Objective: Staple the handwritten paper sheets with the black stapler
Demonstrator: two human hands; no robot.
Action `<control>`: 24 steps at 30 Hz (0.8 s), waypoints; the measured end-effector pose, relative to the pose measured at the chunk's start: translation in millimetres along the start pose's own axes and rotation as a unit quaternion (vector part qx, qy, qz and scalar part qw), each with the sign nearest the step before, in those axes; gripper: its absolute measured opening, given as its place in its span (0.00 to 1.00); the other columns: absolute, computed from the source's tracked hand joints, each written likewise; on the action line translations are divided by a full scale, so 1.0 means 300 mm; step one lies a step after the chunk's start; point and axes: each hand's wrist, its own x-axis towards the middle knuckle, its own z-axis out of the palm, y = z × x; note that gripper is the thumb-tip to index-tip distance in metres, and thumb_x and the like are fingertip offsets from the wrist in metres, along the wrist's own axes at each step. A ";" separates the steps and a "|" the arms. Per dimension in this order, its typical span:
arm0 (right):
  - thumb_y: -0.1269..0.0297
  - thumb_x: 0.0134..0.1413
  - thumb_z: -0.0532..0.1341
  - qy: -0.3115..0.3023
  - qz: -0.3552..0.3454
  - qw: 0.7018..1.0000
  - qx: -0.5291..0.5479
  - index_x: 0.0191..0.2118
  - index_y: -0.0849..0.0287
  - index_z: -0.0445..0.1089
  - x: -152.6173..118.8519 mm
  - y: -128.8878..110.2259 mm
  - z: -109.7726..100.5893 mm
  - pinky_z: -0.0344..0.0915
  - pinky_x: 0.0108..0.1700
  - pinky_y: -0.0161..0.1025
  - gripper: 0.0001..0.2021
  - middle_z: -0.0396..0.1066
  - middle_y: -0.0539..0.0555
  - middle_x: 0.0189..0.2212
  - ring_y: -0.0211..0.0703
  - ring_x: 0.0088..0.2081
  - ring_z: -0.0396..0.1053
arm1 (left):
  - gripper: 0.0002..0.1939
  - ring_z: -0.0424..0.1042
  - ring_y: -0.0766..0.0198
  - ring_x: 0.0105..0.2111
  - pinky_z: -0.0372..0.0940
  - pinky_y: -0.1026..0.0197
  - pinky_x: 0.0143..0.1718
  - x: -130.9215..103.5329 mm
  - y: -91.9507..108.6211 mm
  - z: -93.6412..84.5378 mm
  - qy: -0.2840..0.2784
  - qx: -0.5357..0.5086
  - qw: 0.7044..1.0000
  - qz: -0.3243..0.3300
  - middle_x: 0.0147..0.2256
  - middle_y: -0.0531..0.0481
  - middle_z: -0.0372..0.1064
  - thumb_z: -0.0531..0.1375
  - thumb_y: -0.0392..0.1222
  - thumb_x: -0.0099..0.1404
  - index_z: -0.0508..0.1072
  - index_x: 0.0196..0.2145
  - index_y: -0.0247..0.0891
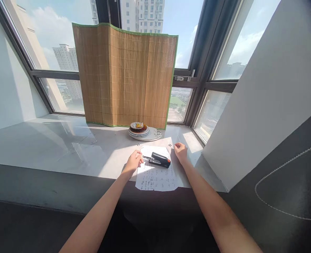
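A black stapler (pixel 159 160) with an orange-red spot at its right end lies on a sheet of paper (pixel 157 181) covered in handwriting. Its thin metal part sticks out to the left, reaching the fingertips of my left hand (pixel 133 162), which are closed around that end. Beyond the paper's right edge, my right hand (pixel 181 151) rests by the ledge with its fingers curled together. Whatever those fingers may hold is too small or hidden to make out.
Behind the paper, stacked plates (pixel 145 135) stand on the white window ledge (pixel 113 167). A bamboo mat (pixel 134 77) leans upright against the window. A slanted white wall (pixel 250 105) bounds the right side, where a beaded cord (pixel 256 189) hangs.
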 end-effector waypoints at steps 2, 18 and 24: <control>0.56 0.62 0.60 0.001 -0.039 0.999 0.037 0.32 0.56 0.75 -0.080 -0.020 -0.005 0.67 0.38 0.40 0.12 0.77 0.55 0.28 0.47 0.31 0.72 | 0.07 0.73 0.62 0.29 0.66 0.62 0.31 0.003 0.002 0.010 0.030 0.014 0.999 -0.009 0.29 0.51 0.73 0.54 0.43 0.73 0.71 0.44 0.45; 0.54 0.61 0.70 -0.276 -0.258 0.924 0.053 0.52 0.54 0.77 -0.223 -0.099 -0.001 0.69 0.51 0.46 0.17 0.79 0.57 0.47 0.53 0.48 0.74 | 0.11 0.69 0.51 0.51 0.57 0.53 0.59 0.292 0.006 -0.085 0.072 0.291 0.949 0.103 0.48 0.41 0.78 0.58 0.28 0.66 0.77 0.39 0.40; 0.55 0.61 0.70 -0.275 -0.263 0.924 0.035 0.46 0.55 0.78 -0.225 -0.114 -0.012 0.67 0.47 0.43 0.12 0.79 0.55 0.41 0.50 0.43 0.73 | 0.11 0.67 0.51 0.46 0.60 0.55 0.52 0.182 -0.006 -0.066 0.108 0.314 0.939 0.088 0.35 0.42 0.72 0.55 0.31 0.70 0.69 0.30 0.42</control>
